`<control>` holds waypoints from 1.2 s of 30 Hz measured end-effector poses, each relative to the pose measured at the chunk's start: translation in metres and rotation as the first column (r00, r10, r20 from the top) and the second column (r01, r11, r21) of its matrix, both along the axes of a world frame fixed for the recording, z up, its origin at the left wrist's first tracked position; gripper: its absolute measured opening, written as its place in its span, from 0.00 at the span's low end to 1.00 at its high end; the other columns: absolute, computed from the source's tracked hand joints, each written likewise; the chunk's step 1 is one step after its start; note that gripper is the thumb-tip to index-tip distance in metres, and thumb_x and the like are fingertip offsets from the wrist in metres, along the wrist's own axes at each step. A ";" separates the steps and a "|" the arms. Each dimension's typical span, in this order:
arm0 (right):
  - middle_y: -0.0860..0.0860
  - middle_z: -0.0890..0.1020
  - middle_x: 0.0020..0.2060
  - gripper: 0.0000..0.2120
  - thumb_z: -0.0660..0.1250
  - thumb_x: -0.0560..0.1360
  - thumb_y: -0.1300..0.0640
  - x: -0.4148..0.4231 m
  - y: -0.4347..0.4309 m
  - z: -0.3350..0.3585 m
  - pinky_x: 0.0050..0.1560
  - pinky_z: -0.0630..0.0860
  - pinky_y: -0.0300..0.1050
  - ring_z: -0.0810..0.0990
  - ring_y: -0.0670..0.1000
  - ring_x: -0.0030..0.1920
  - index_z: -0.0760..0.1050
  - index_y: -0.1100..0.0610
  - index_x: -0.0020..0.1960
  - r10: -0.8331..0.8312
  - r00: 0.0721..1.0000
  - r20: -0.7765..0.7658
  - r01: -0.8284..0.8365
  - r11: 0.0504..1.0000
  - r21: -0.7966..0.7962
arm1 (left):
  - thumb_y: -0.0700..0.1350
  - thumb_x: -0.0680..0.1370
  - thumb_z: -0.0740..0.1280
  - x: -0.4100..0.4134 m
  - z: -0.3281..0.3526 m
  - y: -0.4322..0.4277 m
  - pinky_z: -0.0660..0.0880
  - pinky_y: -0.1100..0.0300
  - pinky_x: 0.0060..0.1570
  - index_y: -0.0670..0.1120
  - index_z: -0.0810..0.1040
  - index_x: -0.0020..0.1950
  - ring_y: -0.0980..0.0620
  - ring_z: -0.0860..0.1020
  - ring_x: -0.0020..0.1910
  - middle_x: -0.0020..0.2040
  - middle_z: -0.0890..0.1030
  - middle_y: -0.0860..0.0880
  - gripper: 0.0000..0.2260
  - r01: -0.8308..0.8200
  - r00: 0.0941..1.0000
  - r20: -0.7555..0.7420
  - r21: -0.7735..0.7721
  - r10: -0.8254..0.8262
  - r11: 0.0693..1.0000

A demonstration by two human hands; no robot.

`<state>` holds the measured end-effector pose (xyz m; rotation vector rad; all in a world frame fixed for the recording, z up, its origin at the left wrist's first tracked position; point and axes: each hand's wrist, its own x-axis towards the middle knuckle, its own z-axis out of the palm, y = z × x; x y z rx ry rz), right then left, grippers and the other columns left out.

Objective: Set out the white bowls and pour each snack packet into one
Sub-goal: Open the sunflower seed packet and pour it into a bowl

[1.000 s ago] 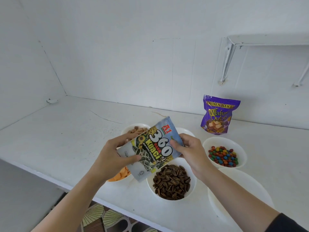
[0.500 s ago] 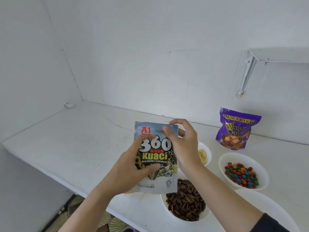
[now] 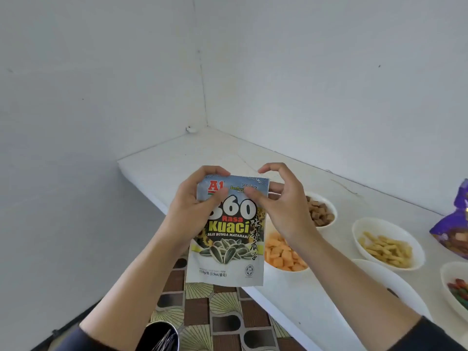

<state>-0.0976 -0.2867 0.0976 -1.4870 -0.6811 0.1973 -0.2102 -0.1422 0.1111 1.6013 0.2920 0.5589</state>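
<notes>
I hold the sunflower seed packet [image 3: 228, 239] upright in front of me, above the shelf's left front edge. My left hand [image 3: 192, 211] grips its upper left side. My right hand [image 3: 281, 206] pinches its top right with thumb and fingers. White bowls stand on the white shelf [image 3: 182, 158] to the right: one with brown cubes [image 3: 320, 214], one with orange crackers [image 3: 283, 254] partly behind the packet, one with yellow sticks [image 3: 387, 245]. The bowl of coloured candies [image 3: 455, 290] is cut off at the right edge. A further white bowl's rim [image 3: 395, 282] shows beside my right forearm.
A purple wafer packet [image 3: 455, 224] stands at the right edge by the wall. Two white walls meet at the shelf's far corner. Below the shelf edge lies a patterned floor [image 3: 222, 310], and a dark round container [image 3: 159, 335] sits near the bottom.
My view has swung left, so the bowls now lie to the right. The seed packet went from tilted over the seed bowl to upright, carried left past the shelf edge; my right hand shifted to its top.
</notes>
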 end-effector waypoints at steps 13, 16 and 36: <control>0.55 0.86 0.45 0.06 0.67 0.80 0.61 -0.109 0.157 -0.038 0.37 0.84 0.56 0.87 0.55 0.41 0.73 0.52 0.54 0.292 0.949 -0.116 -0.293 0.956 0.009 | 0.40 0.80 0.71 -0.135 -0.028 0.136 0.85 0.47 0.38 0.52 0.79 0.54 0.45 0.87 0.43 0.50 0.86 0.46 0.08 -0.218 0.962 -0.147 0.095 0.230 0.971; 0.53 0.84 0.48 0.05 0.67 0.80 0.62 -0.128 0.192 -0.058 0.39 0.84 0.59 0.87 0.55 0.43 0.74 0.52 0.51 0.365 0.928 -0.074 -0.369 0.929 -0.038 | 0.39 0.80 0.71 -0.171 -0.049 0.167 0.85 0.43 0.39 0.53 0.81 0.50 0.45 0.87 0.43 0.50 0.86 0.48 0.07 -0.269 0.933 -0.201 0.160 0.298 0.950; 0.42 0.83 0.44 0.09 0.72 0.75 0.65 -0.146 0.415 -0.311 0.49 0.80 0.43 0.81 0.46 0.46 0.82 0.50 0.45 0.651 0.754 0.087 -0.543 0.692 -0.475 | 0.41 0.81 0.69 -0.236 -0.295 0.308 0.79 0.50 0.39 0.60 0.86 0.45 0.43 0.79 0.37 0.44 0.85 0.48 0.14 -0.690 0.558 -0.532 0.129 0.637 0.712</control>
